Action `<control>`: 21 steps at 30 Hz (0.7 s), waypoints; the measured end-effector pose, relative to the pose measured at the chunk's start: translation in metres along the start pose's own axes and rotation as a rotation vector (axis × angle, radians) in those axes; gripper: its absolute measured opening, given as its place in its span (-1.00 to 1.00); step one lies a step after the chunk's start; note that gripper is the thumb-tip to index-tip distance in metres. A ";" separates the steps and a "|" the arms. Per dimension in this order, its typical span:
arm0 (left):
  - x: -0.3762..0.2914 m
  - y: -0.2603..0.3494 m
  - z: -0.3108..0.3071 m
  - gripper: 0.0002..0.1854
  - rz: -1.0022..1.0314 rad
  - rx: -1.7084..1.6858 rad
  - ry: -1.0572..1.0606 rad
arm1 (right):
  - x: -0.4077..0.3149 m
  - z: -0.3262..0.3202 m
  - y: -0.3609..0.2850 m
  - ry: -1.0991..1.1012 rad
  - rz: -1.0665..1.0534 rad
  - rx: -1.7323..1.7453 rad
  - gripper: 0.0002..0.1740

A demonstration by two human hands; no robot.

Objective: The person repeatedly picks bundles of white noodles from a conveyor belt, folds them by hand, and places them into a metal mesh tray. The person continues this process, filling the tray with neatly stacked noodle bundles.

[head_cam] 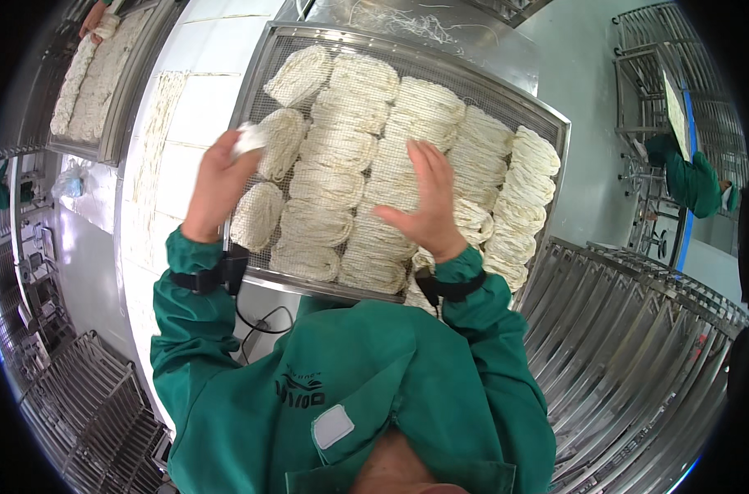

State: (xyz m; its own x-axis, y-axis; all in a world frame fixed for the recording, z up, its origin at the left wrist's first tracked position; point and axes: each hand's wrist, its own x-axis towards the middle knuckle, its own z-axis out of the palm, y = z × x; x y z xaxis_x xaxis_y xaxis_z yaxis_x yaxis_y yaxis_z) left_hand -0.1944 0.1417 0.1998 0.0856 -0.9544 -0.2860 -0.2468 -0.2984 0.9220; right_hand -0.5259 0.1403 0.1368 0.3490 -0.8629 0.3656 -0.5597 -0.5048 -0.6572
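My left hand point(217, 182) pinches a small white piece point(249, 140), blurred, possibly cloth or paper, above the left side of a metal-framed mesh tray point(405, 50). Rows of folded noodle bundles point(343, 148) fill much of the tray, and a fine grid shows over many of them. Close to the left hand lie a noodle bundle point(280, 145) and another one point(257, 216) in the leftmost column. My right hand point(425, 200) hovers over the middle rows, fingers spread and holding nothing; whether it touches the noodles, I cannot tell.
A white conveyor belt point(183, 117) with a strip of noodle strands point(158, 142) runs along the left. Loose strands point(411, 25) lie on the metal surface beyond the tray. Metal racks point(621, 346) stand at right. Another person's hand point(92, 23) works at a far-left tray; a green-clad person point(695, 182) is at right.
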 end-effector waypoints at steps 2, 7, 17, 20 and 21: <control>0.001 0.048 0.065 -0.67 -0.004 0.029 -0.107 | 0.027 -0.002 -0.021 0.023 -0.017 0.070 0.16; -0.002 0.108 0.173 -0.74 0.221 -0.488 -0.337 | 0.059 0.001 0.003 0.382 -0.060 0.281 -0.13; 0.104 -0.060 0.224 -0.95 -0.271 -0.566 -0.070 | -0.052 -0.058 0.181 -0.148 0.156 -0.490 -0.51; 0.097 -0.064 0.237 -0.89 -0.217 -0.279 -0.019 | -0.068 -0.058 0.181 -0.179 0.279 -0.408 -0.47; 0.090 -0.055 0.242 -0.86 -0.181 -0.212 -0.016 | -0.072 -0.063 0.180 -0.167 0.288 -0.367 -0.44</control>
State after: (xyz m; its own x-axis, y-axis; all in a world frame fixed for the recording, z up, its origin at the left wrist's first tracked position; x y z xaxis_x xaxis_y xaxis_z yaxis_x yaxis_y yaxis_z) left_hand -0.4063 0.0697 0.0604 0.0947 -0.8861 -0.4537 -0.0210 -0.4575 0.8890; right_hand -0.6989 0.1099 0.0342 0.2397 -0.9681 0.0729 -0.8686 -0.2474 -0.4293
